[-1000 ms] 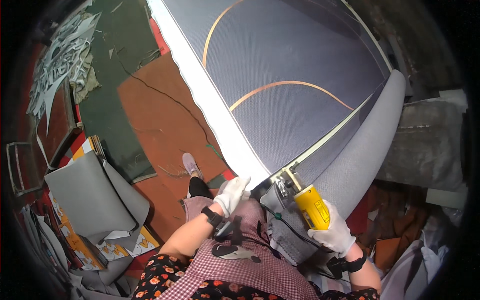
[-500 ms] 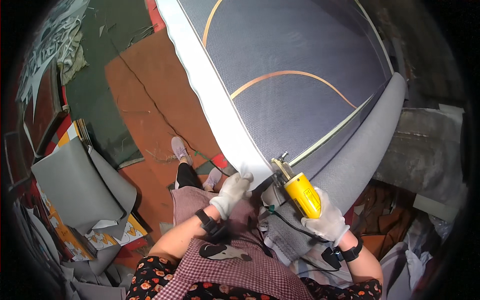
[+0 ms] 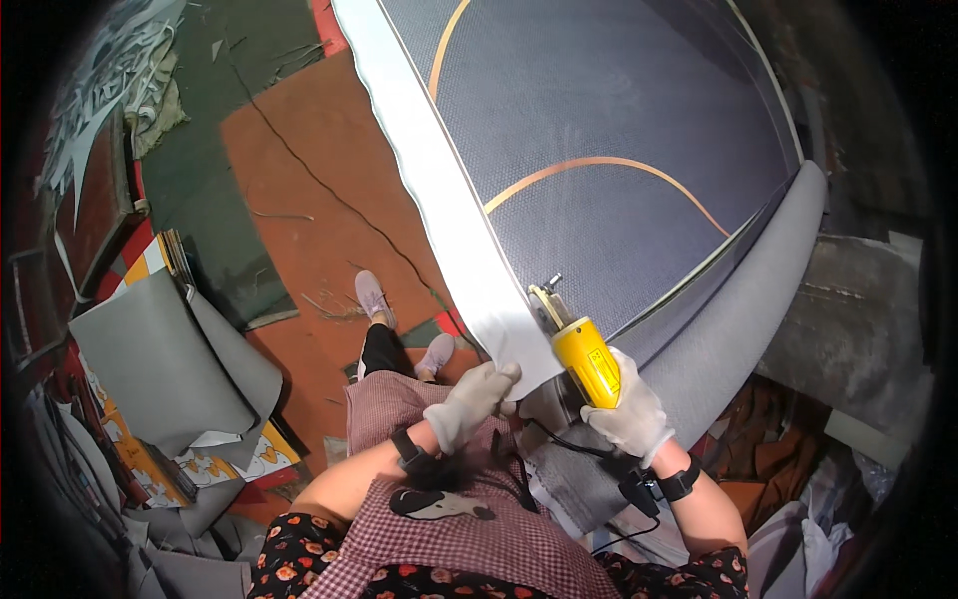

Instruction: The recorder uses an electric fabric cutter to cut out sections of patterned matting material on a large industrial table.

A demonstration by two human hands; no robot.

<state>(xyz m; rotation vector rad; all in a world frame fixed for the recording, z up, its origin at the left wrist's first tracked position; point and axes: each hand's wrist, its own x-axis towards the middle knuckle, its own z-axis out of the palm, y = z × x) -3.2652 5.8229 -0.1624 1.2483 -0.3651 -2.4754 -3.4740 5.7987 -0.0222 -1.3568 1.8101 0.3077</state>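
My right hand (image 3: 631, 407), in a white glove, is closed around a yellow handheld power cutter (image 3: 589, 365). The cutter's metal head rests at the near corner of a dark blue-grey textured sheet (image 3: 599, 230) with orange curved lines, right beside its white border strip (image 3: 469, 230). My left hand (image 3: 473, 401), also gloved, pinches the near end of that white strip, left of the cutter. A grey roll of material (image 3: 738, 299) hangs along the sheet's right edge. The cutting tip against the sheet is partly hidden.
A dark cord (image 3: 329, 190) crosses the reddish-brown floor board (image 3: 299, 150) at left. Folded grey sheets (image 3: 150, 359) lie over a stack of printed boards at the lower left. White offcuts (image 3: 100, 100) are heaped at the far left. Scraps (image 3: 768, 449) lie at the lower right.
The cutter and my right hand have moved forward and left along the border of the white strip. My left hand still pinches the strip's end. The whole view has shifted slightly.
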